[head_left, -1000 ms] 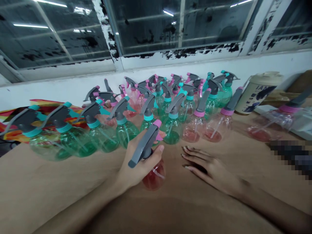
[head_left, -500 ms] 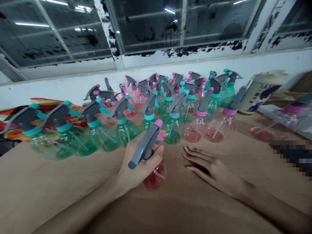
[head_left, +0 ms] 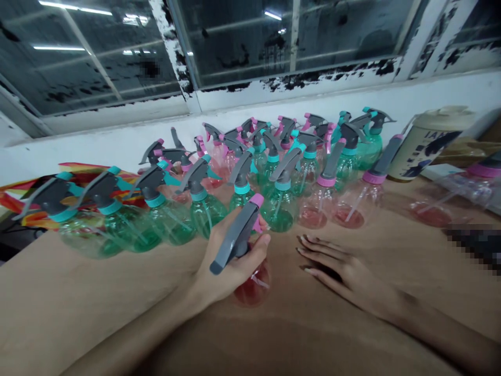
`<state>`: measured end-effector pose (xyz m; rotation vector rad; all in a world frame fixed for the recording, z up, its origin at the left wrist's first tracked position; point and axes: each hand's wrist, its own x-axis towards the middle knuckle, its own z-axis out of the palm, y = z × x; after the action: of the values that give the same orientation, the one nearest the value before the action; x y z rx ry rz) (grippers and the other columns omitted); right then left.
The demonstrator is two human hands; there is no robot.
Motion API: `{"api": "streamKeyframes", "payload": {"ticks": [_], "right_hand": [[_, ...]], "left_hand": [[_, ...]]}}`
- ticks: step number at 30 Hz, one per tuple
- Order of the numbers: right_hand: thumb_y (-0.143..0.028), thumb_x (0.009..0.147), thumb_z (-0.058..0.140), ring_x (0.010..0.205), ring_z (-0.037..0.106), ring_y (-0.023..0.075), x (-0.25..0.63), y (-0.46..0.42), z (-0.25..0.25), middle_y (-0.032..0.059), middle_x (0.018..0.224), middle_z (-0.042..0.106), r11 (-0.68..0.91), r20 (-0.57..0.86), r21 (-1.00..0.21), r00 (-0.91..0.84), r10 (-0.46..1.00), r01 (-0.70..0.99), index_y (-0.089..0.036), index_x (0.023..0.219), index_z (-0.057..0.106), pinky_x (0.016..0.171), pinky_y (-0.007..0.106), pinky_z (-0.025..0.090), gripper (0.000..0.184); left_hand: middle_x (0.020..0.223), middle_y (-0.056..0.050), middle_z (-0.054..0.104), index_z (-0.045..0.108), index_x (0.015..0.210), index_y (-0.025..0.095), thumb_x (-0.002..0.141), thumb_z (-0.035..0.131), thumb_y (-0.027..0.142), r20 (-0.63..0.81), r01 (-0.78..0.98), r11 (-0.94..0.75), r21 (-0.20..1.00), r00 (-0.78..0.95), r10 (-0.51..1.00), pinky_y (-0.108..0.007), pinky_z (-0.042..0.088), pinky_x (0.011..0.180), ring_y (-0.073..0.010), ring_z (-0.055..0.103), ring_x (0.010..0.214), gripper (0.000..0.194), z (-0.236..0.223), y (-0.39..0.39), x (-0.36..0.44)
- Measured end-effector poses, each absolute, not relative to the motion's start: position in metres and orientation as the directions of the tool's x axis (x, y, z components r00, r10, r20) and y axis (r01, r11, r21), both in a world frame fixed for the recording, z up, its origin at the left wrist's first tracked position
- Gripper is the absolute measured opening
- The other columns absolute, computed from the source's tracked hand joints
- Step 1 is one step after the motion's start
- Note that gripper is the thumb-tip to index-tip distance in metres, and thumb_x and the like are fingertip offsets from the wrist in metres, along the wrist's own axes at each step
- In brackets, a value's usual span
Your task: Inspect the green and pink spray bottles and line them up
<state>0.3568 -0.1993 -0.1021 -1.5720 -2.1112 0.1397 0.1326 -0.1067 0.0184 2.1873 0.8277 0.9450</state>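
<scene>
My left hand is wrapped round the neck of a pink spray bottle, whose grey trigger head with a pink nozzle tips up between thumb and fingers. The bottle's round base rests on the table. To the right, my right hand lies palm down on the wood, fingers stretched out, holding nothing. Just beyond the hands stand a green spray bottle and a pink-collared spray bottle. My left fingers partly hide the held bottle's collar and trigger.
Rows of several green and pink spray bottles reach back to the white wall under the windows. A colourful wrapper lies at the left. On the right are a cream tumbler, another pink spray bottle and a blurred dark object.
The whole view has shifted slightly, with things sitting a little further right. My left hand keeps its grip on the spray bottle, and my right hand stays flat on the table.
</scene>
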Motion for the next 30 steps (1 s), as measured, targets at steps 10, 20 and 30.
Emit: {"api": "streamKeyframes", "payload": {"ticks": [10, 20, 30], "right_hand": [[-0.04, 0.09, 0.045, 0.126, 0.04, 0.0228, 0.344, -0.2, -0.093, 0.0045, 0.134, 0.05, 0.304, 0.312, -0.307, -0.207, 0.927, 0.902, -0.024, 0.128, 0.049, 0.103, 0.045, 0.037, 0.042], [-0.064, 0.068, 0.059, 0.098, 0.061, 0.0326, 0.269, -0.2, -0.049, 0.0117, 0.112, 0.063, 0.217, 0.299, -0.589, -0.04, 0.953, 0.779, -0.024, 0.131, 0.037, 0.075, 0.047, 0.052, 0.077], [-0.059, 0.066, 0.064, 0.098, 0.057, 0.031, 0.244, -0.197, -0.04, 0.0145, 0.107, 0.061, 0.199, 0.362, -0.646, 0.066, 0.93, 0.737, -0.015, 0.121, 0.044, 0.081, 0.047, 0.047, 0.074]], "left_hand": [[0.064, 0.003, 0.054, 0.053, 0.077, 0.023, 0.081, 0.052, 0.028, 0.43, 0.318, -0.683, 0.658, 0.585, 0.687, -0.027, 0.049, 0.058, -0.0136, 0.053, 0.057, 0.007, 0.018, -0.107, 0.128], [0.087, -0.002, 0.066, 0.057, 0.102, 0.025, 0.079, 0.057, 0.032, 0.453, 0.259, -0.68, 0.686, 0.579, 0.678, -0.033, 0.054, 0.068, -0.0193, 0.063, 0.077, 0.024, 0.012, -0.105, 0.126], [0.11, -0.005, 0.062, 0.052, 0.111, 0.024, 0.083, 0.054, 0.033, 0.454, 0.142, -0.67, 0.728, 0.632, 0.628, -0.035, 0.049, 0.088, -0.0193, 0.06, 0.098, 0.029, 0.013, -0.116, 0.132]]}}
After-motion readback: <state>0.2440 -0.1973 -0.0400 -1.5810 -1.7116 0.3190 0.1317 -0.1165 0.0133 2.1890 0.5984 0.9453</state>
